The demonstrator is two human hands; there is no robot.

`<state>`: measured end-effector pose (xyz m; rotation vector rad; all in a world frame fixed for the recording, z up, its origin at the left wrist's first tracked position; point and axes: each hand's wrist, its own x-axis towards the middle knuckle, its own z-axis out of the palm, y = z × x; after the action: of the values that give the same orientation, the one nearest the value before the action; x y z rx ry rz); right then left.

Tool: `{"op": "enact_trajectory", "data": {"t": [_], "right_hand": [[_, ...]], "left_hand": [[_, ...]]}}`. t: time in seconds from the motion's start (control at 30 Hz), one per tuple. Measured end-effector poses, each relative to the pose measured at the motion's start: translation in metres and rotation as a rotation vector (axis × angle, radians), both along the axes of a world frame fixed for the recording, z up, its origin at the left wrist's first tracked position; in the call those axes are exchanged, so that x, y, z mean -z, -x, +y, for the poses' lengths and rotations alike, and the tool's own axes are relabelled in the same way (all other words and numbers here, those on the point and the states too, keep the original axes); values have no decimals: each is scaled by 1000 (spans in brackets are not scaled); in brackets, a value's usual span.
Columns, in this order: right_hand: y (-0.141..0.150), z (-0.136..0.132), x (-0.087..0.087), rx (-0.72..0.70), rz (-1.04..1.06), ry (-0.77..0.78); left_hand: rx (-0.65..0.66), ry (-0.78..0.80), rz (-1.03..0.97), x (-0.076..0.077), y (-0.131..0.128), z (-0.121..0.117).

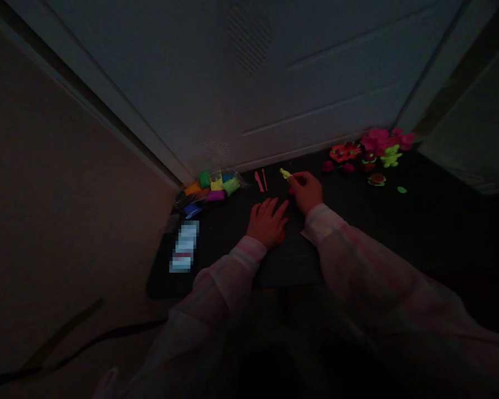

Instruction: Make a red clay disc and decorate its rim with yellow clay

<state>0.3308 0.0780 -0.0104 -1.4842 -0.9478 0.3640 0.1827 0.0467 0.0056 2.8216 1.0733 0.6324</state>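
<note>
My right hand [310, 193] pinches a small yellow piece of what looks like modelling clay [285, 174] between thumb and fingertips, over the far middle of the dark table. A bit of red-pink material [291, 191] shows beside that hand, partly hidden by it. Palm down near the table's middle, my left hand [266, 223] has its fingers spread; whether anything lies beneath it is hidden. Just beyond the left fingertips are a pink modelling knife [259, 182] and a thin pink stick tool [264, 179].
Several coloured clay packets [216, 195] are heaped at the back left of the dark table [233, 266]. A phone [184, 246] with a lit screen lies at the left. Clay figures, including a yellow-green bear [391, 156] and pink flowers [376, 141], stand back right, before a white door [183, 83].
</note>
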Motion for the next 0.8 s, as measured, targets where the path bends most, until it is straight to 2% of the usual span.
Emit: {"op": "enact_trajectory", "data": {"t": [0.13,0.2,0.27,0.4,0.5,0.63,0.7,0.73,0.8], "right_hand": [[1,-1,-2,24,-10,3],[1,-1,-3,26,-13,-6],[2,-2,-5,29,-20,-7],[2,-2,-7,56,-39,-21],[2,-2,-7,81,-10,-46],[4,-5,-9,89,11,-47],[4,-5,-10,80,31,-36],[4,-5,-10,69,48,-31],[4,-4,-9,57,74,-26]], "left_hand": [[-270,357,-494,9,8,30],[-333,400,-612,10,8,37],[-314,291,-535,8,4,36],[-152,-5,-110,1,-9,22],[-118,-53,31,0,-13,17],[-186,125,-85,3,-7,27],[-214,270,-265,4,-1,37],[-269,336,-390,4,1,41],[-316,362,-517,5,4,46]]}}
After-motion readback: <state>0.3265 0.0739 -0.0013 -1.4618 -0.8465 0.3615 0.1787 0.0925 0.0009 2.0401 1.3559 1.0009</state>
